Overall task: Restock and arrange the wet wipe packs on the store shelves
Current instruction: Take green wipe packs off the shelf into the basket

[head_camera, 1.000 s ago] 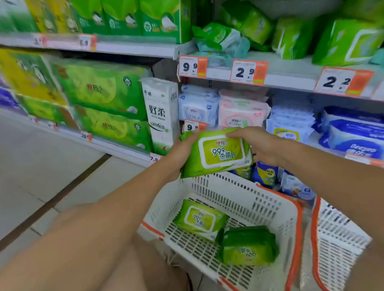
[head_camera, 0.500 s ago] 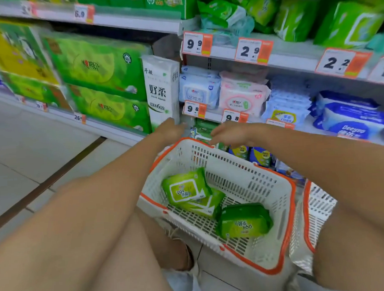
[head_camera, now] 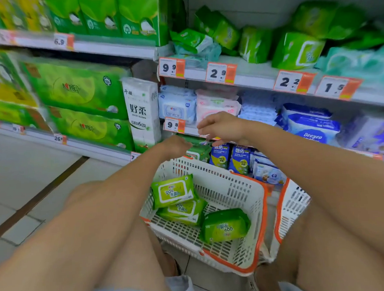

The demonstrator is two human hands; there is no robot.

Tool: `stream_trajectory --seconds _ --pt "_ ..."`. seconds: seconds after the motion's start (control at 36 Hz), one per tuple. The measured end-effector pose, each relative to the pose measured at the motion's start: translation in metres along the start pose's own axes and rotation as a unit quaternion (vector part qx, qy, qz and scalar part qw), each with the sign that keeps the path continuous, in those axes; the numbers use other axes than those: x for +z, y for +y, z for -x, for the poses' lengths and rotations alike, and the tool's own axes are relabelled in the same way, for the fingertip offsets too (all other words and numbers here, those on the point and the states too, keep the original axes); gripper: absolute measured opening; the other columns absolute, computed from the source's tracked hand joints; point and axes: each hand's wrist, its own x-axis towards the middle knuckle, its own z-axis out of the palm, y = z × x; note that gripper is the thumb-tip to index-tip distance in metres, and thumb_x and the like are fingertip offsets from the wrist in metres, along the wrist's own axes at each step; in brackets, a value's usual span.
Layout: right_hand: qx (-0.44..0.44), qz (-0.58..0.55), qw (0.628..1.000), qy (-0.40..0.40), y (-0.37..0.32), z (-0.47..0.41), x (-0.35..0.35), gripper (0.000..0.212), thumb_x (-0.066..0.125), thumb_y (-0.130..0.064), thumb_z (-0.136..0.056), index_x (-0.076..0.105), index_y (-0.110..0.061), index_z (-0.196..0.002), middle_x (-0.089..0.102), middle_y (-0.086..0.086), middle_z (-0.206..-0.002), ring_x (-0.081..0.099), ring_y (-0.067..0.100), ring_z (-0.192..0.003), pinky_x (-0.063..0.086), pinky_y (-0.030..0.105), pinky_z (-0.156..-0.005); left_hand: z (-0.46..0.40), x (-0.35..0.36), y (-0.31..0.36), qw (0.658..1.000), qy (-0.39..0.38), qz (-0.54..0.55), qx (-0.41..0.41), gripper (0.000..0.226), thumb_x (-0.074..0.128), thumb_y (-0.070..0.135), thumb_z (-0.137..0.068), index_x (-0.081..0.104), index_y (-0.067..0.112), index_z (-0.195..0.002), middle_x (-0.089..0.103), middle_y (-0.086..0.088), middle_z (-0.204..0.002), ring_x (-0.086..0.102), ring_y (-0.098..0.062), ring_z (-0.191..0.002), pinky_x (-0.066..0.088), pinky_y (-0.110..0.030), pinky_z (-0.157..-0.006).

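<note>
Hands at the bottom shelf (head_camera: 199,131): I see left hand (head_camera: 175,146) resting on the shelved green pack (head_camera: 198,150), right hand (head_camera: 221,126) loose, holding nothing. Three packs wait in the basket (head_camera: 263,208); next I'd grab the top pack (head_camera: 172,191).

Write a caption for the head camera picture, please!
Two hands reach to the bottom shelf above a basket holding three green wipe packs.

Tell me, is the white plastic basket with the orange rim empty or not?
Not empty. The white plastic basket with the orange rim holds three green wet wipe packs on its slotted floor.
</note>
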Motion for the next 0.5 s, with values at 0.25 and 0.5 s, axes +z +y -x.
stream_trajectory --seconds 0.25,0.5 --pt "0.011 -0.041 0.986 0.164 0.009 -0.026 -0.036 0.009 0.068 -0.019 -0.091 0.070 -0.012 -0.096 0.065 0.005 -0.098 0.062 0.021 -0.087 0.057 0.040 -0.087 -0.021 -0.004 0.033 0.983 0.069 0.157 0.061 0.021 0.052 0.032 -0.099 0.062 0.014 -0.093 0.061 -0.007 -0.087 0.055 -0.023 -0.072 0.043 -0.031 -0.065" --pt "-0.157 -0.144 0.830 0.516 -0.004 -0.047 -0.195 0.022 0.072 -0.004 -0.077 0.065 -0.011 -0.097 0.066 0.003 -0.085 0.061 0.015 -0.074 0.051 0.024 -0.073 -0.077 -0.091 0.220 0.909 0.187 0.278 0.248 0.005 0.067 0.027 -0.091 0.066 0.023 -0.095 0.071 -0.006 -0.090 0.067 -0.024 -0.083 0.051 -0.033 -0.072"
